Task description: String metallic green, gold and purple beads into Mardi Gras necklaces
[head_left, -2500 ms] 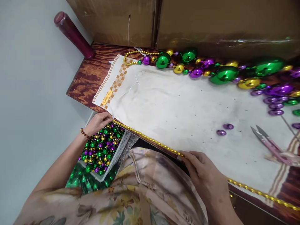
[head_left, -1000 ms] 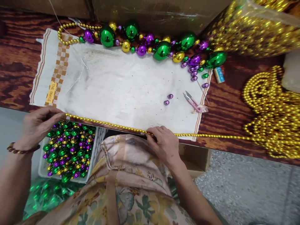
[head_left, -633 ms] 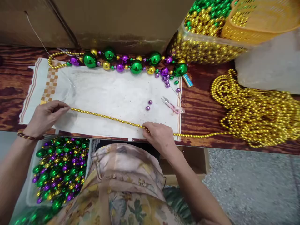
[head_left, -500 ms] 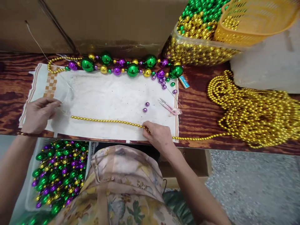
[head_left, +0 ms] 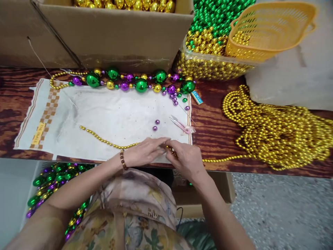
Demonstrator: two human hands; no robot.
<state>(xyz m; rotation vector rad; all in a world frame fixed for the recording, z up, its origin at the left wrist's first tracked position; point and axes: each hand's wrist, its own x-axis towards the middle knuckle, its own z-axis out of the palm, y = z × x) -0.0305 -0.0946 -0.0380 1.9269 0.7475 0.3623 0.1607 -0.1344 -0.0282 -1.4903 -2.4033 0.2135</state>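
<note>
A thin strand of gold beads (head_left: 104, 140) lies across the white cloth (head_left: 109, 114) and runs right to a big heap of gold beads (head_left: 281, 133). My left hand (head_left: 144, 152) and my right hand (head_left: 186, 158) meet at the cloth's near edge. Both pinch the strand at about the same spot, fingertips touching. The strand's left end lies free on the cloth. Small pink scissors (head_left: 180, 125) and two loose purple beads (head_left: 156, 125) lie just beyond my hands.
A necklace of large green, purple and gold balls (head_left: 130, 81) runs along the cloth's far edge. Behind stand a cardboard box (head_left: 114, 31), a bin of gold and green beads (head_left: 208, 52) and a yellow basket (head_left: 270, 29). A tray of mixed beads (head_left: 49, 184) sits below the table.
My left hand let go of the strand's left end and moved right to join my right hand. The loose end now lies slack on the cloth.
</note>
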